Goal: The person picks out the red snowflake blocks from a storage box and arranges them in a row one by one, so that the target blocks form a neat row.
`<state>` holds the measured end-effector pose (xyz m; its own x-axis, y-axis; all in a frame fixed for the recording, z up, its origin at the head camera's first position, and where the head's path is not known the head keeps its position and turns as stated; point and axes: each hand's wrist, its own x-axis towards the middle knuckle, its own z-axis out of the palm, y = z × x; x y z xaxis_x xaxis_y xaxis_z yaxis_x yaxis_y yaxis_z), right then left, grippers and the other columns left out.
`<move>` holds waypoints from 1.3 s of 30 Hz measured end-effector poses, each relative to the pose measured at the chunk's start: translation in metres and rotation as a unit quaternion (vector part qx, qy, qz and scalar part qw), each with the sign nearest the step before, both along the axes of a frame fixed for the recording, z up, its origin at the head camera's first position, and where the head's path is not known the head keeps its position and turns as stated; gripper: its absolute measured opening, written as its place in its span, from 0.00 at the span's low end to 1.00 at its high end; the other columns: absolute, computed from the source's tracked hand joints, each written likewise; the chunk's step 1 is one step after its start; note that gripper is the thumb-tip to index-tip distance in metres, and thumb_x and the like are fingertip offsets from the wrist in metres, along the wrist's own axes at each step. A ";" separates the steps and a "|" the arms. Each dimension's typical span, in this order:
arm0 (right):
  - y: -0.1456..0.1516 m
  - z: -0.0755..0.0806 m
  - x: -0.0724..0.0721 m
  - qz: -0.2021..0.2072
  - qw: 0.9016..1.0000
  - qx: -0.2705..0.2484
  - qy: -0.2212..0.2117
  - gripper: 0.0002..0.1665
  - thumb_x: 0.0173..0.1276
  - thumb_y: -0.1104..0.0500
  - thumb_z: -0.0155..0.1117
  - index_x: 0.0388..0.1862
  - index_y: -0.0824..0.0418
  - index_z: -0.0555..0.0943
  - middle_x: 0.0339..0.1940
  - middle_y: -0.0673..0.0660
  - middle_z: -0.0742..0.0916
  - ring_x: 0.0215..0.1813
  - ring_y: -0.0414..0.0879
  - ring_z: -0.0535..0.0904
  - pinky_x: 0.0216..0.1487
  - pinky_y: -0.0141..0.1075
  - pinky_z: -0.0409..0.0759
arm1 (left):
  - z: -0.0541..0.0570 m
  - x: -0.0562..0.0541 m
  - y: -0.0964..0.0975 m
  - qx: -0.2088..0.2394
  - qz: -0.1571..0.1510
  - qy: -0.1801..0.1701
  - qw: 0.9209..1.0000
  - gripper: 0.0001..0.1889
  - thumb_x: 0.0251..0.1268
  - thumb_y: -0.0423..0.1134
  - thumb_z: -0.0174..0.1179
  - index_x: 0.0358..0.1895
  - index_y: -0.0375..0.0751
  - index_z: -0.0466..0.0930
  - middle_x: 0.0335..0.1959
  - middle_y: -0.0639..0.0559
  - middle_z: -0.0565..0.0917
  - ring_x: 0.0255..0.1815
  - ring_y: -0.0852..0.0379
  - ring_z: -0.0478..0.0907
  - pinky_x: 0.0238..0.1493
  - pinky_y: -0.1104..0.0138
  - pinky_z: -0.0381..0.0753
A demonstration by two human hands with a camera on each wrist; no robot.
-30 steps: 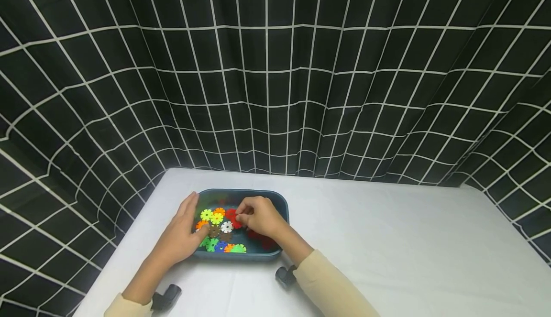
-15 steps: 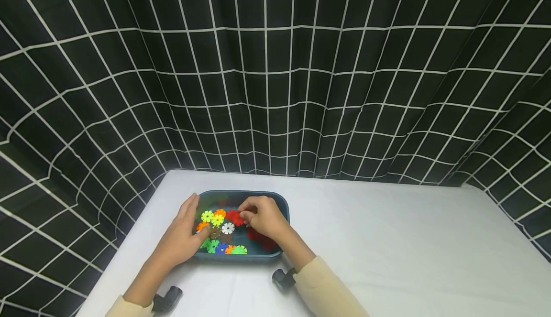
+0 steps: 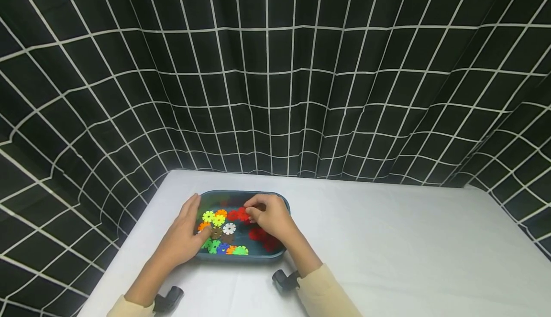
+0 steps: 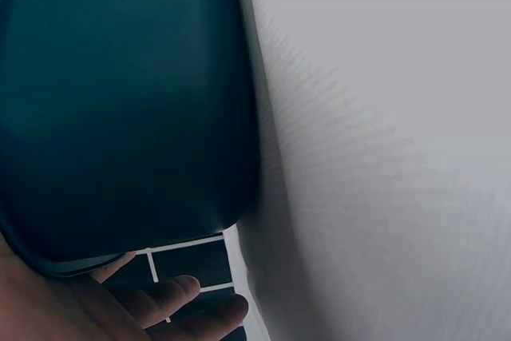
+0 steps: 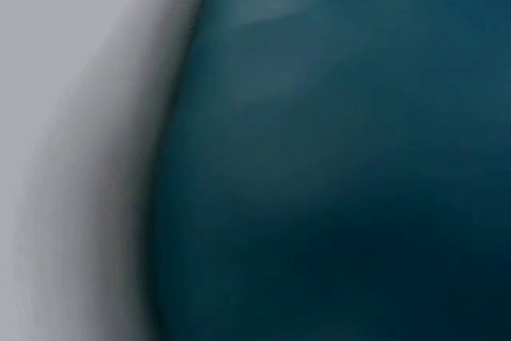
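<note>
A dark teal plastic bin (image 3: 241, 257) holds several small notched, flower-shaped plastic discs. My left hand (image 3: 181, 235) rests over the bin's left rim, its fingers fairly straight outside and the thumb reaching inside above a brown disc (image 3: 216, 233). In the left wrist view, fingertips extend past the bin's outer wall (image 4: 128, 117). Inside the bin's right half, my right hand (image 3: 270, 215) pinches a red disc (image 3: 243, 213) between thumb and forefinger. Another red disc (image 3: 233, 215) lies just left of it. The right wrist view shows only blurred bin wall (image 5: 335, 133).
Yellow (image 3: 218, 220), orange (image 3: 221, 213), white (image 3: 229, 228), green and blue discs lie in the left and middle of the bin. More red discs (image 3: 257, 234) sit under the right forearm. White cloth (image 3: 387, 240) covers the table; a dark gridded curtain (image 3: 280, 92) hangs behind.
My right hand has shifted a little to the right inside the bin, with a red disc at its fingertips moving along. The left hand has stayed on the rim.
</note>
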<state>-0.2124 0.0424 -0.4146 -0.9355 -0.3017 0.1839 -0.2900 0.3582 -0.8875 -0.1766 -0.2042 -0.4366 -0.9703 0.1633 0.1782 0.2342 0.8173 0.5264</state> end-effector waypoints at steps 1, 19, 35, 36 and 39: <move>0.002 0.001 0.000 -0.001 1.000 0.000 0.000 0.05 0.66 0.70 0.67 0.38 0.64 0.87 0.30 0.55 0.89 0.31 0.48 0.87 0.31 0.30 0.84 | 0.000 0.000 0.000 0.000 0.000 0.000 1.000 0.45 0.63 0.40 0.61 0.79 0.31 0.47 0.80 0.36 0.50 0.75 0.30 0.55 0.66 0.34 0.60; 0.049 0.026 -0.005 -0.026 0.999 -0.005 -0.041 0.05 0.65 0.72 0.67 0.39 0.67 0.87 0.30 0.56 0.88 0.28 0.48 0.86 0.37 0.43 0.87 | 0.002 0.001 0.001 -0.001 0.000 -0.002 1.000 0.44 0.63 0.39 0.61 0.79 0.30 0.48 0.79 0.36 0.50 0.75 0.30 0.55 0.66 0.34 0.60; 0.107 0.026 -0.015 -0.088 0.991 -0.054 -0.086 0.06 0.63 0.72 0.68 0.39 0.70 0.86 0.33 0.61 0.88 0.30 0.49 0.86 0.38 0.39 0.87 | 0.003 0.001 0.002 -0.006 -0.001 0.002 1.000 0.43 0.65 0.40 0.60 0.78 0.28 0.48 0.79 0.35 0.50 0.74 0.28 0.57 0.65 0.33 0.61; 0.109 0.025 -0.016 -0.089 0.991 -0.053 -0.087 0.06 0.63 0.72 0.67 0.40 0.71 0.86 0.33 0.61 0.88 0.30 0.49 0.86 0.38 0.39 0.87 | 0.003 0.000 0.001 -0.006 -0.001 0.003 1.000 0.43 0.65 0.40 0.60 0.78 0.28 0.48 0.79 0.35 0.50 0.74 0.28 0.57 0.65 0.33 0.61; 0.114 0.021 -0.017 -0.092 0.990 -0.049 -0.093 0.06 0.63 0.74 0.66 0.39 0.73 0.85 0.32 0.61 0.88 0.29 0.48 0.85 0.38 0.40 0.87 | 0.002 0.001 0.001 -0.008 -0.004 0.004 1.000 0.43 0.65 0.40 0.60 0.78 0.29 0.48 0.79 0.35 0.50 0.73 0.28 0.57 0.64 0.33 0.62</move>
<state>-0.2295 0.1560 -0.3941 -0.9935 -0.1114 0.0229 -0.0555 0.2997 -0.9524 -0.1758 -0.2032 -0.4346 -0.9678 0.1733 0.1827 0.2441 0.8242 0.5110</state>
